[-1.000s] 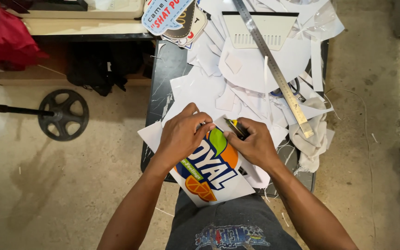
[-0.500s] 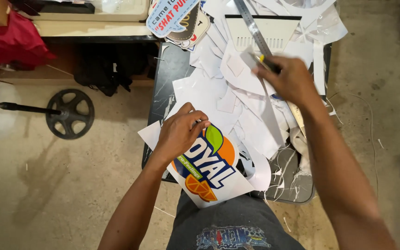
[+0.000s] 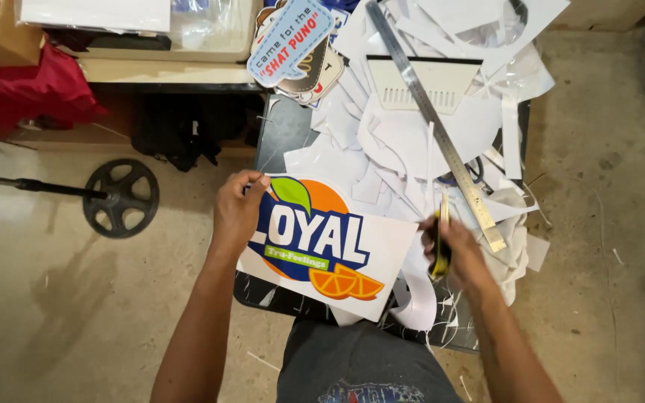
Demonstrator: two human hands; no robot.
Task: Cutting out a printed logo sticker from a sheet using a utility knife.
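A printed white sheet with a blue, orange and green logo lies on the near part of the dark table. My left hand grips the sheet's left edge, fingers curled over it. My right hand is at the sheet's right edge, shut on a yellow and black utility knife held upright. A long steel ruler lies diagonally over the heap of white paper scraps behind the sheet.
A pale plastic scraper rests under the ruler. Cut-out printed signs sit at the table's far left. On the concrete floor to the left lie a black wheel on a rod, a red bag and a dark bag.
My right hand went up to the ruler, then came back to the sheet's right edge with the knife. My left hand slid to the left edge, uncovering the logo.
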